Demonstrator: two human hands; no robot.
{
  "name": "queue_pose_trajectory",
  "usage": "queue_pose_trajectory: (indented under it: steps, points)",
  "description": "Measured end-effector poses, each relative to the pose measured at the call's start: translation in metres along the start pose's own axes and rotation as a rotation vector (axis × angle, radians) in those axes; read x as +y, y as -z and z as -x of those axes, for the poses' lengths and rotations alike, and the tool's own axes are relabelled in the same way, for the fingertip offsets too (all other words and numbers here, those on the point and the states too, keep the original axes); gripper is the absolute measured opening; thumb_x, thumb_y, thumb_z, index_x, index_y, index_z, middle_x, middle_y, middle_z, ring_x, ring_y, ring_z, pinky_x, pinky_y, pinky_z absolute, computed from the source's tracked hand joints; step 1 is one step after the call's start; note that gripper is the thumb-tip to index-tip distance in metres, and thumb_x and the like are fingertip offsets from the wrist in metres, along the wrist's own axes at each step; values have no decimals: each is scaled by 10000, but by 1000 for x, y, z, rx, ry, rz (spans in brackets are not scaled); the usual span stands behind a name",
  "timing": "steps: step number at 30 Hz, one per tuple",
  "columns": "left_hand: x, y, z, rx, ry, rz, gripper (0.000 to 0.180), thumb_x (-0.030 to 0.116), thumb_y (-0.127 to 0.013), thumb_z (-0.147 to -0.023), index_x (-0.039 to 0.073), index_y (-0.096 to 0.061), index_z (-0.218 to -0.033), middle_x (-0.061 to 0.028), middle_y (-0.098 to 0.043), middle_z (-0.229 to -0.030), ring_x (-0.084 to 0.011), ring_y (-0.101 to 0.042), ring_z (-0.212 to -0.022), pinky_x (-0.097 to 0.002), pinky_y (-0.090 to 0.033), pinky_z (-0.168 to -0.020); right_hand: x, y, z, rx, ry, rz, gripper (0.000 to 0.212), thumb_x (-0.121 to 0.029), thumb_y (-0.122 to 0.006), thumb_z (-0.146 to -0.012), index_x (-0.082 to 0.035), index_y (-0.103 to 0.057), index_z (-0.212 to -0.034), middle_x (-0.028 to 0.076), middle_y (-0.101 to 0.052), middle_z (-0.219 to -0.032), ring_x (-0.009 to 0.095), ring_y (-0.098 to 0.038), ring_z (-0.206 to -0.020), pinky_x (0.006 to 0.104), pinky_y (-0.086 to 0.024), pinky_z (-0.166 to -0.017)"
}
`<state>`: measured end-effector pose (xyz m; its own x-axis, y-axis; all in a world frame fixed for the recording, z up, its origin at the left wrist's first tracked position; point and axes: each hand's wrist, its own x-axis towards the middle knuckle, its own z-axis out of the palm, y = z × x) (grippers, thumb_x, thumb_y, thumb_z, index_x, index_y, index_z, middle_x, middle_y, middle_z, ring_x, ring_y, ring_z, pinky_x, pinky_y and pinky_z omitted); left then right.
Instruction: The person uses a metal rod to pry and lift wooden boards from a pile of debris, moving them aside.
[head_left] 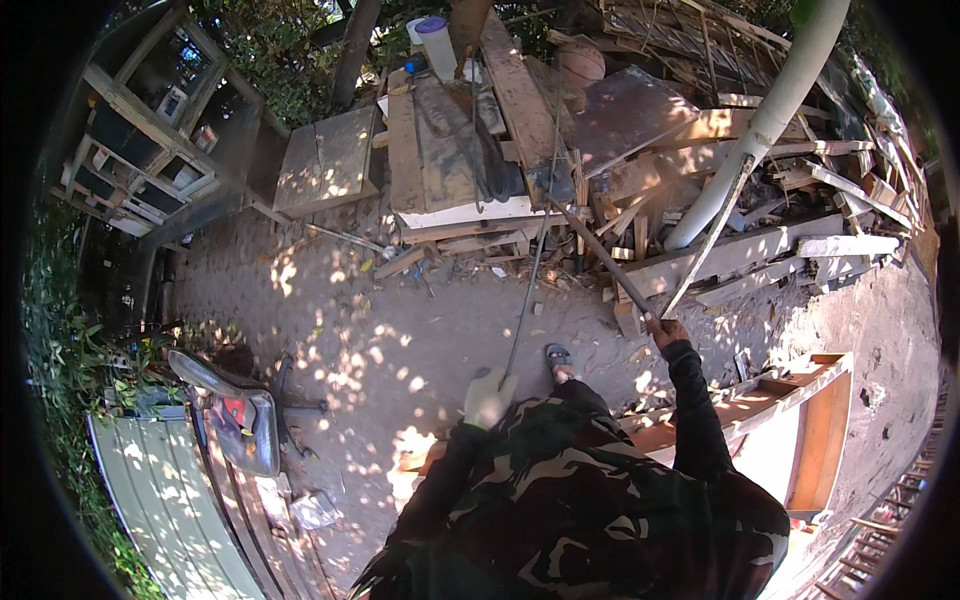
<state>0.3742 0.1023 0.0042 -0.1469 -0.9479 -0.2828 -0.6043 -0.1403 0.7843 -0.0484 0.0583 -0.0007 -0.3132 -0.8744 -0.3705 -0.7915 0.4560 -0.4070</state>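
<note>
Left of and below the thick, pale round pole [765, 125], the left hand [489, 398], whitish and perhaps gloved, is closed around the lower end of a long, thin, dark rod [529, 293], which slants up left of the pole; its far tip is hard to make out against the wood. The right hand [667, 332], just below the pole's foot, has its fingers wrapped around the near end of a straight, dark-brown bar [600, 250] that runs up and leftward from the pole's foot. A narrow strip of pale wood [712, 235] leans against the pole. Left of the pole's upper part lie a brownish-orange ball [580, 65] and, farther left, a whitish cylindrical container with a purple lid [437, 48].
</note>
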Motion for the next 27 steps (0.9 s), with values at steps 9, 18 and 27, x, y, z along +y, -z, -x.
queue_pose_trajectory:
  steps: [9, 18, 27]
  points:
    - [0, 18, -3, -17, -6, 20, 297, 287, -586, -904, 9, -559, -804, -251, -574, -742, -470, -562, -757, -496, -428, -646, -41, -16, 32, 182, -146, 151, 818, -794, -388, -816, -41, -699, -894, 285, -650, -848, 473, -628, -862, 543, -484, -776]
    - [3, 28, -4, -7, -397, -416, 200, 264, -585, -898, 65, -598, -912, -163, -627, -718, -345, -640, -692, -444, -477, -624, -40, -8, 32, 157, -132, 173, 733, -734, -395, -859, -70, -695, -946, 263, -662, -900, 445, -635, -888, 513, -504, -787]
    - [37, -30, 9, 581, 52, -258, 196, 257, -572, -905, 90, -626, -992, -157, -655, -748, -379, -640, -659, -462, -496, -629, -46, 41, 26, 251, 25, 264, 565, -638, -527, -866, -87, -635, -807, 214, -640, -683, 430, -647, -715, 521, -503, -619]
